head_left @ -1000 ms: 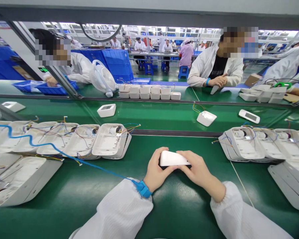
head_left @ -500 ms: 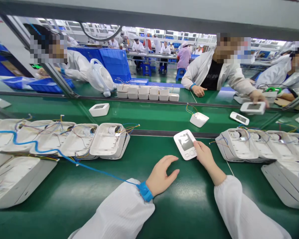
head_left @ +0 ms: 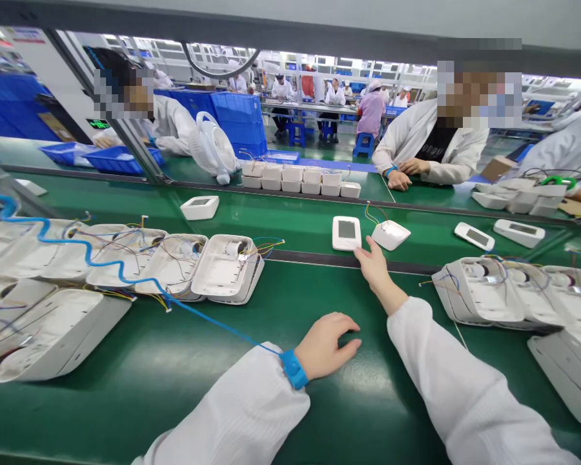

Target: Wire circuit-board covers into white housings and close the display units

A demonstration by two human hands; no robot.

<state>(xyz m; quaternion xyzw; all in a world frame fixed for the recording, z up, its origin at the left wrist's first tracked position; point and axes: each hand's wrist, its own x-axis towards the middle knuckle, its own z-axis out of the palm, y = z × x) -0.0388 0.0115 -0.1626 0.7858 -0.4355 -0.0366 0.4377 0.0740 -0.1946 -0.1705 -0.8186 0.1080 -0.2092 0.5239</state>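
Note:
A white device with a grey screen (head_left: 346,233) lies on the green conveyor belt (head_left: 281,223), its screen facing up. Just at its lower right corner is my right hand (head_left: 375,263), fingers extended and apart, with nothing gripped. My left hand (head_left: 328,345) rests low over the green bench (head_left: 368,400), fingers curved and spread, holding nothing. A blue band (head_left: 294,369) with a coiled blue cord circles the left wrist. Right of the device sits a white shell with thin wires (head_left: 390,234).
Open white housings with wires stand in rows at the left (head_left: 225,265) and the right (head_left: 487,284). More devices lie on the belt. Beyond it are a white fan (head_left: 215,145), stacked small housings (head_left: 300,179) and people in white coats. A metal frame crosses overhead.
My right hand has moved forward and let go of the device, which now lies on the belt. A person opposite has set down another device at the right and drawn their hand back.

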